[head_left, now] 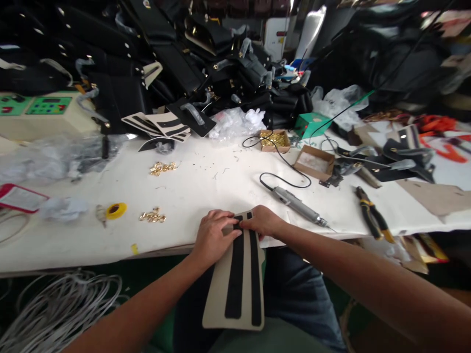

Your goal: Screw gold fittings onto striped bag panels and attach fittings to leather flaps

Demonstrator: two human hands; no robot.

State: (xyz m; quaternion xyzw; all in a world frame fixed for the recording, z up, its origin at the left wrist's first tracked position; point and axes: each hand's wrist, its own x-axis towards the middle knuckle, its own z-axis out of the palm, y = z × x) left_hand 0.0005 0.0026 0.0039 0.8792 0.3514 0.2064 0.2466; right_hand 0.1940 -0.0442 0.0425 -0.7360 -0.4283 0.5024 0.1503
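Note:
A beige panel with two black strips (218, 294) slants from the table's front edge down over my lap. My left hand (214, 235) lies on its upper left side, fingers and thumb pressing near the top end. Across from it, my right hand (262, 221) grips the upper right edge, its thumb on the panel's face. Whatever small part sits between the fingertips is too hidden to make out. To the right of my hands a grey electric screwdriver (298, 203) rests on the white table (206, 191), its cable running back.
Two small heaps of gold-coloured hardware (152, 215) and a yellow tape roll (116, 211) lie to the left. Black-and-yellow pliers (373, 215) hang slightly over the right front edge. Cardboard boxes (314, 163) and a green box (311, 125) stand behind. Black bags (121, 93) pile up at the back.

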